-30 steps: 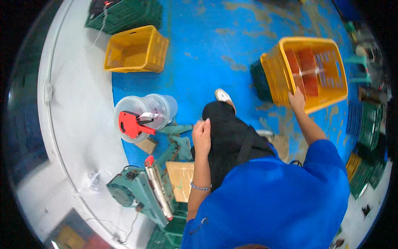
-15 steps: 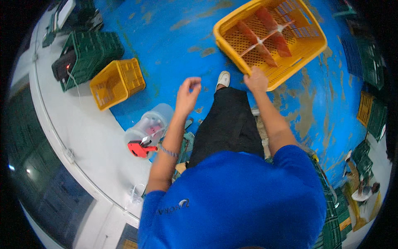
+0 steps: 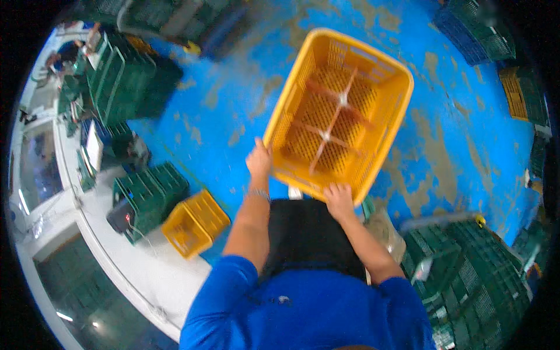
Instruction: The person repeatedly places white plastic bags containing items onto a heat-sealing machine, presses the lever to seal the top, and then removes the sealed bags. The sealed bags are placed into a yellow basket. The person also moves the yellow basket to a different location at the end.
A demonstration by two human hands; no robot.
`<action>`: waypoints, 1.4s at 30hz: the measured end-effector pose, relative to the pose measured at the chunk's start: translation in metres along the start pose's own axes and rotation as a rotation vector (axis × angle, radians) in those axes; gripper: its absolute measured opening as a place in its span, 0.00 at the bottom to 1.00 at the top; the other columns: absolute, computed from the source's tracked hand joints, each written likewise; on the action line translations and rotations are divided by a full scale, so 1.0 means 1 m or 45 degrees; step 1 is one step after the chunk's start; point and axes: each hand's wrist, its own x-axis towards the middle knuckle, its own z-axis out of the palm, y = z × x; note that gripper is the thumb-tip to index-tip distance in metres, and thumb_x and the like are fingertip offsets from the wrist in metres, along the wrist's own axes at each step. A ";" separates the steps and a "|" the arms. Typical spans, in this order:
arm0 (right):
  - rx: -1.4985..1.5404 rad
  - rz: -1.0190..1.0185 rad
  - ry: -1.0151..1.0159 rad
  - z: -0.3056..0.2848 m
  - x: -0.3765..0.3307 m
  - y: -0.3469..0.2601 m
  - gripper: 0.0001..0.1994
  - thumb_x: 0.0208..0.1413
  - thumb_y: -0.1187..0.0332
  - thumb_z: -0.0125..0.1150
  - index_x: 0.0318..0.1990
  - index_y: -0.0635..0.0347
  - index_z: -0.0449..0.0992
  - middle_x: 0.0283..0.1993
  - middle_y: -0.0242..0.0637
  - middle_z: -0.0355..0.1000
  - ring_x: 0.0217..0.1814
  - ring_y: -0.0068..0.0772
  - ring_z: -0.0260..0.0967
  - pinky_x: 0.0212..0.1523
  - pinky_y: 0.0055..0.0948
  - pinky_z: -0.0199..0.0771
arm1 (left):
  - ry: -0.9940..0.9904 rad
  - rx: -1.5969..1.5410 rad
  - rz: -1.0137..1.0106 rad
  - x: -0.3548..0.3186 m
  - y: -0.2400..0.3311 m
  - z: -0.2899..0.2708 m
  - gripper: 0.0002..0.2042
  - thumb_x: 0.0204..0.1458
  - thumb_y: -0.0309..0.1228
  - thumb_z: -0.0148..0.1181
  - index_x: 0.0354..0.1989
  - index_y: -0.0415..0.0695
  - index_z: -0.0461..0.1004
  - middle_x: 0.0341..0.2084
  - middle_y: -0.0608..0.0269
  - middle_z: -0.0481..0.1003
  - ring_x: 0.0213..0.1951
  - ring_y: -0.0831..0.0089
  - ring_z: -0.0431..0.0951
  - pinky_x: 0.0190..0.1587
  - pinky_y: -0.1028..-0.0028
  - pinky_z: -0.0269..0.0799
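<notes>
Both my hands hold a yellow plastic crate (image 3: 398, 125) by its rim. It is open at the top, with perforated walls and base. My left hand (image 3: 259, 158) is closed on the rim at the near left corner. My right hand (image 3: 340, 201) grips the near edge, fingers hooked over it. Inside lie reddish-brown flat blades (image 3: 359, 115) crossing pale strips, with two white spots (image 3: 343, 100) where they meet; motion blurs them, and I cannot tell their kind.
A smaller yellow crate (image 3: 195, 224) and a green crate (image 3: 154, 189) stand at left. Stacked green crates (image 3: 466, 274) are close at right, more green ones (image 3: 131, 81) at far left. Blue crates (image 3: 466, 35) stand at far right. The blue floor (image 3: 233, 99) has worn patches.
My left hand, free before, now holds the crate's left rim. The crate has swung left and nearer, in front of me. My view has turned, bringing stacked green crates into sight.
</notes>
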 end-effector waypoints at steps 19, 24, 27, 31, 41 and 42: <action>-0.222 0.347 -0.629 -0.021 0.267 0.208 0.14 0.45 0.60 0.60 0.40 0.51 0.77 0.43 0.36 0.73 0.49 0.39 0.71 0.45 0.41 0.72 | 0.160 -0.481 -0.184 0.234 0.132 0.005 0.19 0.56 0.44 0.53 0.38 0.35 0.69 0.30 0.38 0.76 0.34 0.41 0.76 0.36 0.49 0.70; -0.344 0.354 -0.668 -0.044 0.320 0.219 0.12 0.47 0.61 0.55 0.38 0.48 0.78 0.41 0.34 0.74 0.48 0.38 0.72 0.45 0.43 0.69 | 0.139 -0.514 -0.256 0.284 0.154 -0.022 0.20 0.56 0.44 0.54 0.36 0.35 0.70 0.29 0.38 0.76 0.34 0.41 0.76 0.37 0.50 0.71; -0.343 0.340 -0.604 -0.052 0.387 0.244 0.11 0.49 0.62 0.51 0.37 0.48 0.79 0.40 0.34 0.74 0.47 0.37 0.72 0.45 0.43 0.67 | 0.145 -0.534 -0.225 0.348 0.168 -0.039 0.19 0.56 0.44 0.54 0.36 0.35 0.70 0.29 0.40 0.76 0.34 0.42 0.76 0.37 0.51 0.71; -0.270 0.286 -0.655 -0.055 0.496 0.290 0.11 0.51 0.65 0.51 0.39 0.50 0.78 0.41 0.33 0.75 0.48 0.37 0.72 0.47 0.42 0.70 | 0.173 -0.437 -0.307 0.446 0.192 -0.054 0.19 0.57 0.45 0.52 0.39 0.38 0.70 0.28 0.45 0.77 0.33 0.47 0.78 0.36 0.52 0.73; -0.250 0.221 -0.678 -0.069 0.765 0.403 0.10 0.47 0.66 0.55 0.37 0.52 0.78 0.39 0.34 0.74 0.46 0.39 0.71 0.45 0.39 0.74 | 0.173 -0.578 -0.396 0.697 0.260 -0.096 0.17 0.57 0.43 0.53 0.36 0.38 0.70 0.29 0.45 0.77 0.33 0.47 0.78 0.36 0.54 0.73; -0.255 0.198 -0.678 -0.070 0.795 0.422 0.09 0.46 0.67 0.55 0.36 0.52 0.78 0.39 0.34 0.74 0.47 0.39 0.71 0.45 0.39 0.74 | 0.192 -0.618 -0.421 0.725 0.270 -0.098 0.16 0.57 0.42 0.54 0.35 0.38 0.69 0.29 0.45 0.77 0.33 0.47 0.78 0.37 0.54 0.72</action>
